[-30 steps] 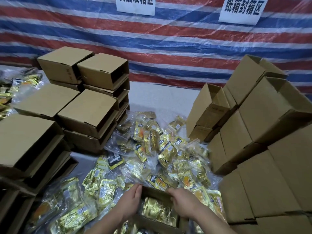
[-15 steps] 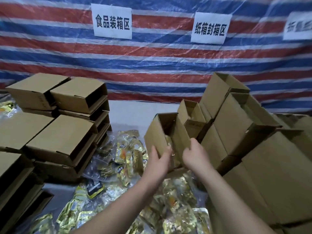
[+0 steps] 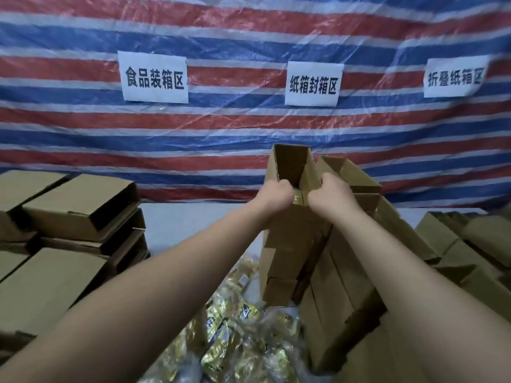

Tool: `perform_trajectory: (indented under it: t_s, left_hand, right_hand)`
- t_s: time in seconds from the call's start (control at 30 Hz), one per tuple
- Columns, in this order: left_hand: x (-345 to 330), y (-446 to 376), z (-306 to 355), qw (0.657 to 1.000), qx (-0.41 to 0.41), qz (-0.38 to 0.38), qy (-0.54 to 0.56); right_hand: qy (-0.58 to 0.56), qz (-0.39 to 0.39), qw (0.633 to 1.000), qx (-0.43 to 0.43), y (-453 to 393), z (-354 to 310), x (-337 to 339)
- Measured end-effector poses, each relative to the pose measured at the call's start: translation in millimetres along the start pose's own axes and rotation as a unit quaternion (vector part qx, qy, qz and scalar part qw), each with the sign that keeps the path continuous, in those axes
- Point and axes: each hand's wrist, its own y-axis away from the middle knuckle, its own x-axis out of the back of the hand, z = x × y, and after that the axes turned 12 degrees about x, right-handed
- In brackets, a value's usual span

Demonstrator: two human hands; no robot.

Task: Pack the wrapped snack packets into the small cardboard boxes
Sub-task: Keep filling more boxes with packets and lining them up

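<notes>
At the far left, a stack of boxes (image 3: pixel 74 217) lies with the open mouths facing the middle, probably so each can be pulled and filled without turning it; whether any is filled I cannot tell, since the mouths are dark and the stack runs off the frame edge. Behind it the striped tarp (image 3: pixel 249 134) carries three paper signs (image 3: pixel 154 77), which seem to mark work zones.

On the tabletop (image 3: pixel 193 225), low in the middle, a heap of snack packets (image 3: pixel 243 352) in gold wrap waits within reach. Both forearms cover much of it, and blur makes the printing unreadable.

The left hand (image 3: pixel 273 194) curls its fingers over the near left rim of the raised box (image 3: pixel 290 175), and the right hand (image 3: pixel 329 194) grips the near right rim the same way; the fingertips are inside and out of sight. The box is held mouth toward the viewer, high against the right pile (image 3: pixel 359 258), apparently to be set on top. A glint of gold at the near rim suggests packets inside, but how many, or whether it is full, is hidden by the knuckles and the shadowed interior.

The boxes at far right are smeared by motion and cut off by the frame.
</notes>
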Motion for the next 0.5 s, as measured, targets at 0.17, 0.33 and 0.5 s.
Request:
perform_trajectory:
  t_s: [0.17, 0.33, 0.5]
  left_hand:
    - [-20.6, -34.0, 31.7, 0.998, 0.038, -0.047, -0.012]
    - [-26.9, -65.5, 47.5, 0.992, 0.072, -0.105, -0.008]
    - [-36.4, -87.4, 57.3, 0.991, 0.07, -0.112, -0.02]
  right_hand:
    - [0.097, 0.016, 0.995, 0.003, -51.6, 14.1, 12.2]
    - [0.152, 0.011, 0.988, 0.008, -85.2, 24.1, 6.5]
    - [0.184, 0.021, 0.983, -0.004, -105.2, 42.2, -1.1]
